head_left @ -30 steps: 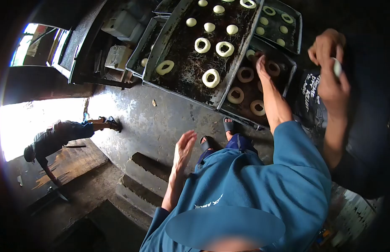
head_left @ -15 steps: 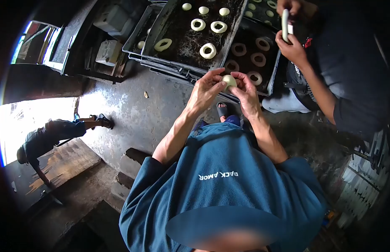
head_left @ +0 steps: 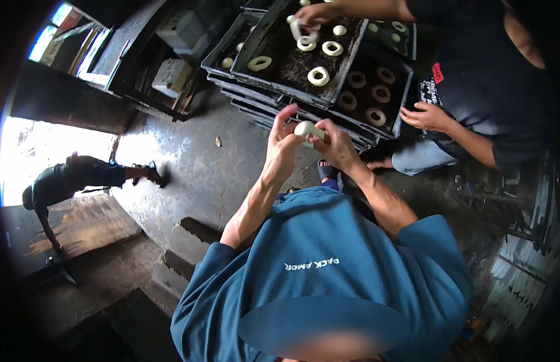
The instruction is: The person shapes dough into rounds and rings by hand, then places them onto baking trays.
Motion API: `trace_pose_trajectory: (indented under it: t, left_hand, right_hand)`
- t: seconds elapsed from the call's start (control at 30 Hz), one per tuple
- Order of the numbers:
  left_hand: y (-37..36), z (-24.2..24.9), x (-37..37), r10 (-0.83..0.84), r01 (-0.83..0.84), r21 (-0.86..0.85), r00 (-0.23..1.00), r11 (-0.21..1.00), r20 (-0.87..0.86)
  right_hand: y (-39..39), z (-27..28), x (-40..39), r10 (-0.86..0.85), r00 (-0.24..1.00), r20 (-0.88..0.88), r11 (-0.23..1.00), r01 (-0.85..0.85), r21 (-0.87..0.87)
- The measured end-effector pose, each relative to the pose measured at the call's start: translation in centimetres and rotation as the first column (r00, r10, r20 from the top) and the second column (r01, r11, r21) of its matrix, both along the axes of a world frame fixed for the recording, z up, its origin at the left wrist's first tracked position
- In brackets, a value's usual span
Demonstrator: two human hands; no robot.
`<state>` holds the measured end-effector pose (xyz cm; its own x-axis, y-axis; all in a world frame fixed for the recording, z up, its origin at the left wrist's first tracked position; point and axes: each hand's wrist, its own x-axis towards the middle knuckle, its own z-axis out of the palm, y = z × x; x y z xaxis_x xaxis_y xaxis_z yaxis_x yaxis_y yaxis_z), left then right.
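Between my two hands, in front of the stacked trays, is a pale ball of dough (head_left: pixel 305 128). My left hand (head_left: pixel 282 145) has its thumb against the dough's left side, with the index finger raised. My right hand (head_left: pixel 337 145) pinches the right side, where the dough looks stretched or flattened. Beyond them, a dark baking tray (head_left: pixel 286 84) holds dough rings such as a near one (head_left: pixel 318 76) and small balls such as one on the right (head_left: pixel 339 30). A co-worker's hand (head_left: pixel 313 14) holds a blurred dough ring over this tray.
A second tray (head_left: pixel 406 90) with darker-looking rings lies at the right. The co-worker in dark clothes (head_left: pixel 485 66) sits beside it. At the far left another person (head_left: pixel 80 175) bends over a wooden board (head_left: pixel 105 229). White containers (head_left: pixel 171 77) stand on a shelf.
The co-worker's one hand has moved left over the tray with a dough ring; the other is lowered, apart from it. My hands and the dough have shifted slightly left and down in view.
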<state>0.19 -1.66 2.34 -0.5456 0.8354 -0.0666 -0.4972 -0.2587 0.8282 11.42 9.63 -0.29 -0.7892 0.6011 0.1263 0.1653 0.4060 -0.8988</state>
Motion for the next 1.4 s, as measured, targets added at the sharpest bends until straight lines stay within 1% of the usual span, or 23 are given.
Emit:
trace_pose_trajectory:
  t: [0.03,0.07,0.1,0.13,0.2,0.23,0.3,0.37,0.43,0.53,0.57,0.63,0.67,0.7,0.77,0.83,0.9,0.97,1.1,1.23,1.3,1.37,1.4]
  left_hand:
    - [-0.5,-0.3,0.3,-0.042,0.040,0.042,0.997,0.998,0.057]
    - [-1.1,-0.3,0.9,-0.176,0.171,-0.117,0.984,0.978,-0.035]
    - [-1.7,-0.3,1.5,-0.312,0.274,-0.282,0.945,0.919,-0.102]
    - [-1.7,-0.2,1.6,-0.384,0.336,-0.319,0.918,0.886,-0.099]
    - [-1.1,0.3,0.4,-0.188,0.187,-0.113,0.982,0.976,-0.003]
    - [-0.7,0.4,-0.7,-0.047,0.044,0.024,0.994,0.999,0.104]
    - [-0.8,0.1,-1.6,-0.089,0.076,0.088,0.984,0.993,0.157]
    - [-0.9,0.2,-0.4,-0.363,0.362,-0.251,0.931,0.898,0.043]
    - [0.4,0.6,-0.3,-0.579,0.560,-0.236,0.815,0.794,-0.012]
    - [2.8,1.0,-1.6,-0.117,0.108,0.074,0.986,0.991,0.116]
    - [3.3,-0.3,-2.4,-0.168,0.137,0.156,0.964,0.978,0.208]
    - [3.0,0.0,-1.4,-0.399,0.404,-0.008,0.906,0.915,0.141]
    - [3.3,0.5,-0.1,-0.502,0.508,-0.203,0.861,0.837,0.082]
    - [4.2,-0.3,0.4,-0.614,0.619,-0.171,0.784,0.767,0.089]
    - [5.5,-1.4,-0.2,-0.359,0.378,-0.186,0.924,0.907,0.130]
    - [7.5,-4.0,-1.9,-0.295,0.293,0.040,0.940,0.955,0.168]
    - [9.2,-5.2,-1.1,-0.286,0.299,-0.032,0.933,0.954,0.217]
    - [10.1,-4.7,-1.0,-0.242,0.198,-0.272,0.960,0.942,-0.139]
    - [8.8,-2.7,-3.3,-0.112,0.055,-0.339,0.982,0.939,-0.150]
    - [4.0,-4.5,-4.8,0.064,-0.138,-0.502,0.985,0.854,-0.162]
    - [0.8,-6.1,-4.6,0.124,-0.201,-0.597,0.978,0.777,-0.168]
    - [-2.9,-8.9,-4.1,0.132,-0.239,-0.685,0.970,0.689,-0.205]
    - [-4.7,-10.1,-3.4,0.139,-0.229,-0.737,0.973,0.636,-0.183]
  right_hand:
    - [1.1,-0.8,-0.2,0.024,0.996,-0.082,0.997,-0.030,-0.077]
    - [2.6,-2.0,-0.6,-0.070,0.989,-0.127,0.937,0.021,-0.348]
    - [2.6,0.8,-0.5,-0.140,0.965,-0.224,0.757,-0.042,-0.653]
    - [2.1,1.2,-0.4,-0.178,0.957,-0.228,0.651,-0.059,-0.757]
    - [0.3,1.1,-0.1,-0.206,0.939,-0.275,0.429,-0.166,-0.888]
    - [-0.4,1.0,0.5,-0.041,0.972,-0.230,0.482,-0.182,-0.857]
    - [-0.6,1.6,1.0,0.162,0.980,-0.118,0.582,-0.191,-0.791]
    - [1.9,2.0,1.4,-0.093,0.970,-0.223,0.592,-0.126,-0.796]
    - [2.6,3.0,1.3,-0.134,0.950,-0.280,0.603,-0.146,-0.784]
    - [1.5,3.0,2.3,0.061,0.977,-0.206,0.580,-0.203,-0.789]
    - [1.8,3.1,2.6,0.201,0.973,-0.112,0.642,-0.217,-0.735]
    - [3.6,3.6,2.9,0.051,0.996,-0.076,0.731,-0.089,-0.677]
    - [5.4,3.3,3.4,-0.019,0.989,-0.145,0.681,-0.093,-0.726]
    - [6.2,3.5,3.5,0.016,0.989,-0.149,0.721,-0.115,-0.683]
    - [8.3,2.2,4.5,0.225,0.972,0.072,0.732,-0.120,-0.671]
    - [10.9,2.3,4.8,0.176,0.977,0.118,0.788,-0.068,-0.611]
    - [14.0,1.8,3.5,0.081,0.986,0.146,0.872,0.001,-0.490]
    - [17.9,0.5,1.5,-0.039,0.964,0.262,0.964,0.105,-0.244]
    - [28.8,-9.7,-2.4,-0.327,0.866,0.379,0.945,0.302,0.124]
    - [36.2,-11.4,-6.8,-0.462,0.844,0.272,0.786,0.532,-0.314]
    - [41.3,-19.8,-8.2,-0.706,0.682,0.191,0.638,0.730,-0.244]
    - [42.0,-21.3,-8.3,-0.617,0.691,0.377,0.683,0.708,-0.181]
    - [44.0,-24.5,-6.9,-0.585,0.778,0.227,0.378,0.509,-0.773]
